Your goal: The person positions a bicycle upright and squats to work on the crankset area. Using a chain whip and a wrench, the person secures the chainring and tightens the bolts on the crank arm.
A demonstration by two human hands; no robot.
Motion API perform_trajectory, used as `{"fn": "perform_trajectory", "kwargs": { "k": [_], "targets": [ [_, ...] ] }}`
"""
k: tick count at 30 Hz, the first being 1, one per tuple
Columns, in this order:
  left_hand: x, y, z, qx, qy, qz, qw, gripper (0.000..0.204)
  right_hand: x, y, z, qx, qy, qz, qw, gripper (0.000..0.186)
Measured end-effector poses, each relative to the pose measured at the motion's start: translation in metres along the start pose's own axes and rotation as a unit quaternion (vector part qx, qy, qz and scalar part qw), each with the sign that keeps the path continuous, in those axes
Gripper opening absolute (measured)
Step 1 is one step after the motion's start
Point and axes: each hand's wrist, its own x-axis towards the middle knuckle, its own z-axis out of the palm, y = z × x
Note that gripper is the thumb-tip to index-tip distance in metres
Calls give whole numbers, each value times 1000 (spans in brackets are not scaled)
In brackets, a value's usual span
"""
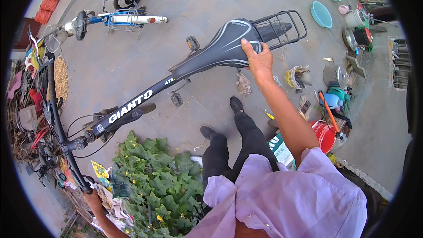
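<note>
The person stands beside a black bicycle (pixel 132 105) on the concrete yard, holding it upright at 2 points. The right hand (pixel 257 59) rests on the rear of the saddle (pixel 224 46), fingers together and curled over its edge. The left hand (pixel 91 198) is wrapped around the handlebar grip (pixel 81 180) at the lower left. Both feet are on the ground and nobody is on the bicycle; it stands steadied beside leafy plants (pixel 154 180), with buckets (pixel 324 134) and pots to the right.
</note>
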Motion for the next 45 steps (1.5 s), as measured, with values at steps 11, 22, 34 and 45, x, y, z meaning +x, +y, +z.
{"fn": "perform_trajectory", "kwargs": {
  "k": [11,22,34,45],
  "targets": [
    [62,-15,2,74,55,60,994,9,-1,-18,21,-27,-212,-33,976,78],
    [6,34,68,-48,26,-109,993,23,40,-29,31,-44,-271,-118,954,67],
    [-16,48,90,-115,17,-129,985,26,54,-17,4,1,-322,-177,930,64],
    [-4,38,81,-129,-13,-136,982,23,54,-8,20,61,-312,-157,935,57]
  ]
}}
